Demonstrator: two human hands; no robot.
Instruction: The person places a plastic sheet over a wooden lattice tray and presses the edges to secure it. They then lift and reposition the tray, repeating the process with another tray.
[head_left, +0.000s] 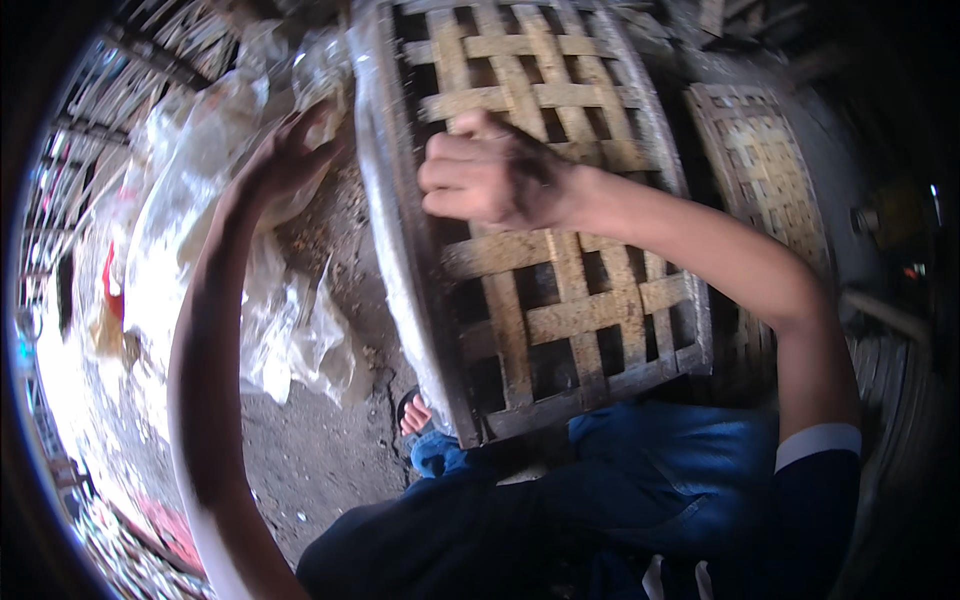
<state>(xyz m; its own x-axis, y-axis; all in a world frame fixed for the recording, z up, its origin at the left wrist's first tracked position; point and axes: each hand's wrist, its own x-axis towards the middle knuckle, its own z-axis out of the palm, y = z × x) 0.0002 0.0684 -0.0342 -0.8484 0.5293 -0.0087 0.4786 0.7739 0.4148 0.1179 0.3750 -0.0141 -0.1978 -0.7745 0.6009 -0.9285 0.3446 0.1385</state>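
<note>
A woven bamboo rack [575,322] in a wooden frame stands tilted in front of my legs. Clear plastic sheet [385,215] runs along the frame's left side. My right hand [490,172] is closed in a fist over the left part of the weave, knuckles up. What its fingers hold, if anything, is hidden. To the left of the frame, my left hand [288,155] reaches forward with thumb and fingers apart. It is nearest to crumpled clear plastic [320,65] at the rack's far left, and no object shows in its grasp.
Loose plastic sheeting [190,180] lies heaped on the left over a dirt floor [310,450]. A second woven rack [765,165] is at the right. My sandalled foot [415,415] is beside the near left corner of the frame. Bamboo slat walling [75,150] borders the left.
</note>
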